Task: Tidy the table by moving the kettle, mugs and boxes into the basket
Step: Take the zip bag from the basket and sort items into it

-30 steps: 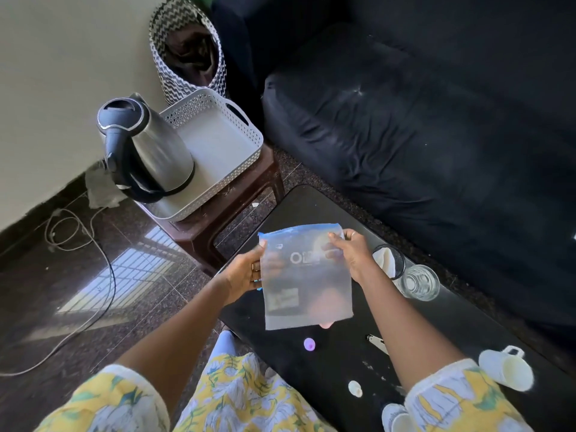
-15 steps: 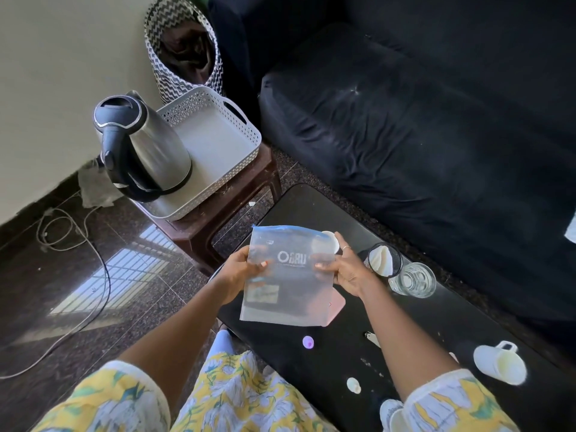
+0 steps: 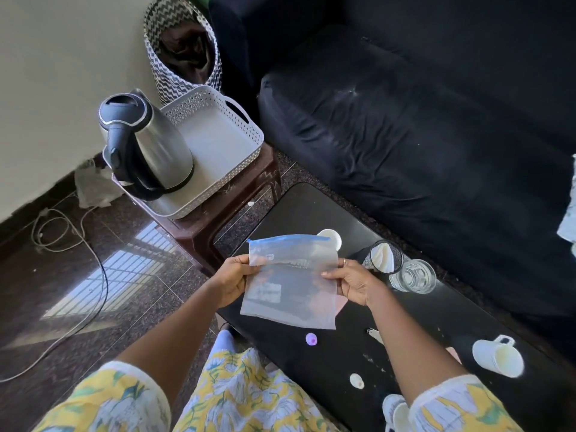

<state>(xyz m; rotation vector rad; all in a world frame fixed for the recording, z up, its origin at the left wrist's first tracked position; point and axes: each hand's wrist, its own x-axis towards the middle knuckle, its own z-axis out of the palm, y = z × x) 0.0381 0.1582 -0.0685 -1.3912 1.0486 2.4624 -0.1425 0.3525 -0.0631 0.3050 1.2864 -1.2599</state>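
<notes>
Two hands hold one clear zip bag (image 3: 291, 280) above the near end of the black table (image 3: 311, 210): left hand (image 3: 232, 283) pinching its left edge, right hand (image 3: 352, 283) pinching the right edge, sheet stretched flat between them. Bag looks near weightless, limp, slick plastic; contents, if any, cannot be told.

Kettle (image 3: 149, 145) already stands in the white basket (image 3: 230, 126), at the end nearest the wall; basket sits on a brown stool (image 3: 246, 194) just beyond the table's far end. Rest of basket floor bare.

On the table: white mug (image 3: 498, 357) on its side near the right edge, handle up; likely ceramic, rigid, breakable, so take it by handle or around the body. Another white cup (image 3: 332, 236) partly hidden behind the bag. Glass tumbler (image 3: 414, 275) and mesh holder (image 3: 386, 255) side by side past the right hand, glass slippery and fragile. No boxes visible
</notes>
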